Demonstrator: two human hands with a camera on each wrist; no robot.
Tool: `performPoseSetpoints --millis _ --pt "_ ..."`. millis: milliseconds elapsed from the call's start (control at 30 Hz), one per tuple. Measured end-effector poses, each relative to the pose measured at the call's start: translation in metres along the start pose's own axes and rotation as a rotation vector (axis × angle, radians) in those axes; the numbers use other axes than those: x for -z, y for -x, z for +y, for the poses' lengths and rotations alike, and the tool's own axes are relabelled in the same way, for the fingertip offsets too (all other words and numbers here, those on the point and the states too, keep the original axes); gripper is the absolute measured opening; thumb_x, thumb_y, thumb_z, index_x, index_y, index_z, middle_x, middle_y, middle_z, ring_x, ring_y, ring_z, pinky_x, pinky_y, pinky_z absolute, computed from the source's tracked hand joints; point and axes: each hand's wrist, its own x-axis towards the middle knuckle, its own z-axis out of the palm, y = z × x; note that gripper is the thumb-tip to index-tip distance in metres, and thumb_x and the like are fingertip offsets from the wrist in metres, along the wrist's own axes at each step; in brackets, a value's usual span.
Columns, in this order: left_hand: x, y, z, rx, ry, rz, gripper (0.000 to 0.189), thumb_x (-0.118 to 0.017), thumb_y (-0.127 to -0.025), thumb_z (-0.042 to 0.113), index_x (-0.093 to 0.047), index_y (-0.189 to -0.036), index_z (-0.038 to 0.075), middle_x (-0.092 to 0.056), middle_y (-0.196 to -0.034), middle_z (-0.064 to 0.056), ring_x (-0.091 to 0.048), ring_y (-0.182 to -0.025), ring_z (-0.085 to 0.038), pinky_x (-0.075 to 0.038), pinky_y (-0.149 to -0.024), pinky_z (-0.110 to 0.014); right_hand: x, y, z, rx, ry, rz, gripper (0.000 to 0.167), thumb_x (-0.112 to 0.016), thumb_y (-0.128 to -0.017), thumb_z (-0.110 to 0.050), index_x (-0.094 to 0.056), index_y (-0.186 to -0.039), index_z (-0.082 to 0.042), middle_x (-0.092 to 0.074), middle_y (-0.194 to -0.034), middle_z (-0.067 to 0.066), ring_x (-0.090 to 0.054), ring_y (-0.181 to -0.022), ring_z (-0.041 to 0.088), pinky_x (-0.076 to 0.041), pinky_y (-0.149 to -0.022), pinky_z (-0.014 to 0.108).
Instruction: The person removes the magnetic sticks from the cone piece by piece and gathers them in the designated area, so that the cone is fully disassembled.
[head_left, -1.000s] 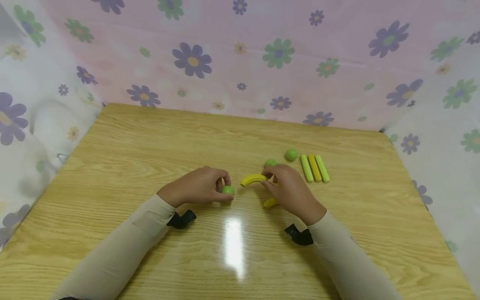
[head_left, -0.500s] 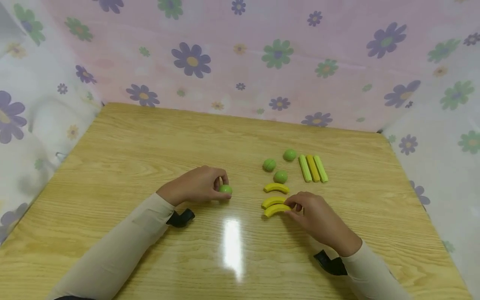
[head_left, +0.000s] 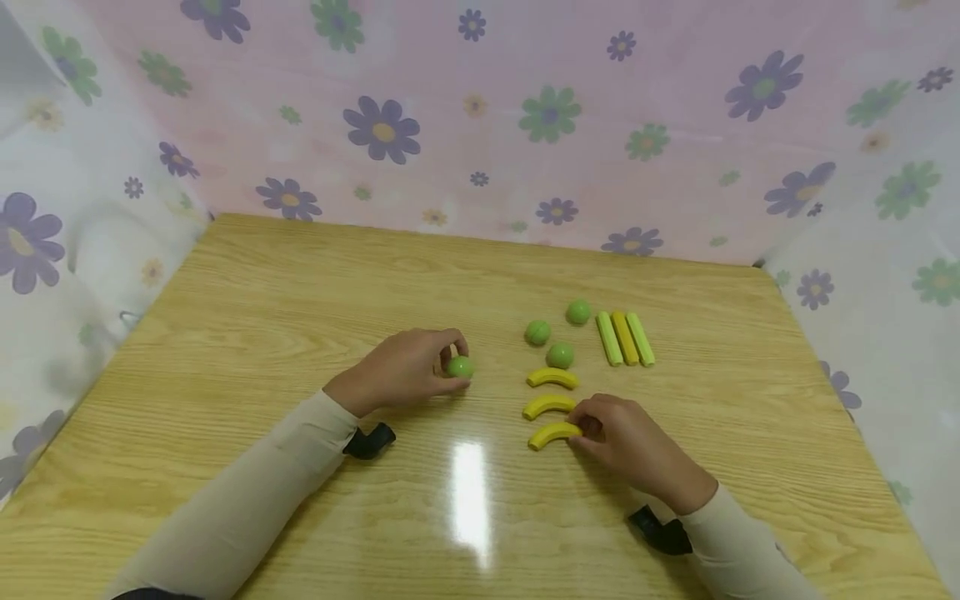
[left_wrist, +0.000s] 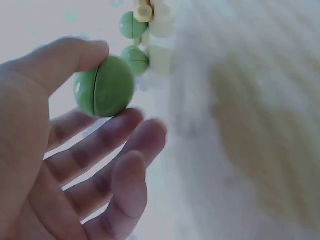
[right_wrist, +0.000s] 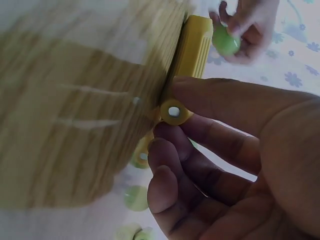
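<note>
My left hand pinches a glossy green ball between thumb and fingers. Up close in the left wrist view the ball shows a dark seam round it, and the other fingers spread loosely below. On the right, my right hand pinches the right end of a curved yellow piece, banana-like, with thumb and fingertips. In the right wrist view this piece has a ribbed side and a round hole in its end, lying along the tabletop. Two more curved pieces, a middle one and a far one, lie behind it.
Beyond the curved pieces sit three loose green balls, the closest ball near the far curved piece. To their right, two light-green sticks and one orange-yellow stick lie side by side. Flowered cloth encloses the wooden table.
My right hand has come rightward and nearer from beside the balls. The front curved piece has since slid toward me, widening its gap to the middle one. The left hand, still holding its ball, shifted slightly.
</note>
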Motion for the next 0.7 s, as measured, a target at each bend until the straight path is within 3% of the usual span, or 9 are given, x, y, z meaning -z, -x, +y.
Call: performPoseSetpoints --millis 100,200,433,700 --pt "0.002 -0.012 0.006 -0.043 -0.058 0.085 0.030 -0.071 -0.093 0.038 -0.061 -0.117 0.022 -0.066 -0.099 0.007 -0.059 -0.071 -0.005 -0.049 -0.064 -0.026 -0.001 -0.002 0.000 -0.001 -0.002 0.005 0.014 -0.078 -0.087 -0.011 -0.071 -0.099 -0.010 -0.065 -0.089 -0.006 -0.056 -0.078 0.001 -0.051 -0.067 0.021" --pt "0.004 -0.028 0.011 -0.064 -0.092 0.123 0.031 -0.069 -0.094 0.034 -0.059 -0.121 0.022 -0.067 -0.103 0.006 -0.060 -0.076 -0.006 -0.049 -0.064 -0.026 -0.002 -0.004 0.001 -0.003 0.001 0.005 0.014 -0.077 -0.087 -0.012 -0.071 -0.100 -0.010 -0.065 -0.090 -0.006 -0.057 -0.078 0.001 -0.051 -0.067 0.021" --pt "0.004 -0.064 0.011 -0.024 -0.150 0.099 0.032 -0.066 -0.097 0.029 -0.057 -0.126 0.018 -0.066 -0.103 0.002 -0.059 -0.081 -0.012 -0.050 -0.070 -0.030 -0.004 -0.007 0.000 -0.018 0.001 0.000 0.014 -0.077 -0.088 -0.012 -0.070 -0.100 -0.010 -0.064 -0.087 -0.007 -0.055 -0.076 0.000 -0.050 -0.066 0.021" --pt "0.000 -0.072 0.007 -0.010 -0.196 0.064 0.032 -0.064 -0.098 0.027 -0.058 -0.127 0.017 -0.067 -0.099 -0.001 -0.056 -0.079 -0.017 -0.050 -0.077 -0.035 -0.003 -0.008 -0.003 -0.013 0.002 -0.017 0.014 -0.077 -0.088 -0.013 -0.070 -0.101 -0.010 -0.063 -0.086 -0.007 -0.053 -0.074 0.000 -0.049 -0.064 0.021"
